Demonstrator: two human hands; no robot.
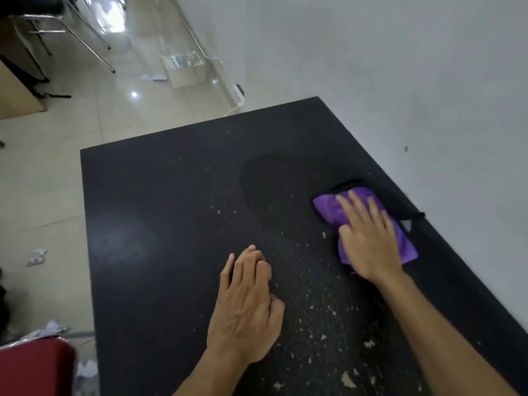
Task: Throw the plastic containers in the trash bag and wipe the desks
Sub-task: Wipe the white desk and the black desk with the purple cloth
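Observation:
A black desk (pixel 160 212) fills the middle of the head view, its top speckled with pale crumbs and flakes toward the near right. My right hand (pixel 368 238) lies flat with spread fingers on a purple cloth (pixel 328 208) near the desk's right edge, pressing it onto the surface. My left hand (pixel 245 307) rests on the desk near the middle front, fingers together and mostly straight, holding nothing. A darker smear on the desk lies left of the cloth. No plastic container or trash bag is in view.
A white wall (pixel 400 81) runs along the desk's right side. On the tiled floor, a cardboard box (pixel 183 71) sits far back by the wall, with chair legs (pixel 85 38) at top left. A red seat (pixel 34 367) and crumpled paper (pixel 37 257) lie left of the desk.

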